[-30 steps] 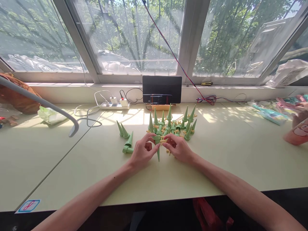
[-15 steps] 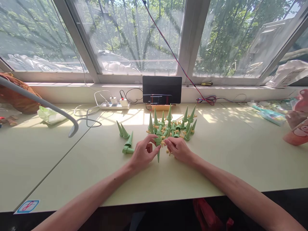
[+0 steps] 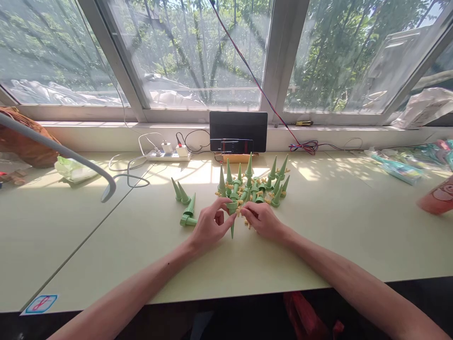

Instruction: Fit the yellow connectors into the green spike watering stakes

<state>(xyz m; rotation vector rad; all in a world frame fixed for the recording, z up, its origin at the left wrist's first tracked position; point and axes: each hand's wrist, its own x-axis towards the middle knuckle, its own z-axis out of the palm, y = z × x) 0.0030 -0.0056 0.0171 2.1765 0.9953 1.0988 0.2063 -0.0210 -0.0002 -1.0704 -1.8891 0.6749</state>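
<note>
My left hand (image 3: 212, 219) is closed around the wide collar of a green plant watering spike (image 3: 232, 208), whose tapered tip points down at the table. A small yellow valve (image 3: 238, 212) sticks out from the spike's right side. My right hand (image 3: 261, 218) pinches at this valve with thumb and forefinger; the fingers partly cover it. Just beyond both hands stands a group of green spikes (image 3: 249, 165), many with yellow valves attached. A few loose yellow valves (image 3: 247, 224) lie by my right hand. Left of my left hand are several more green spikes (image 3: 191, 205), some upright, some lying down.
A dark tablet (image 3: 238, 130) with a phone before it stands at the back. Left of it lie a power strip (image 3: 170, 156) and white cables. A grey curved bar (image 3: 71, 151) reaches in from the left. Plastic bags (image 3: 401, 170) and a reddish cylinder (image 3: 439, 197) are at right.
My hands and the spike have barely moved; the spike's tip has shifted slightly left. At the far right edge, a pink object and what looks like another person's hand have gone from view.
</note>
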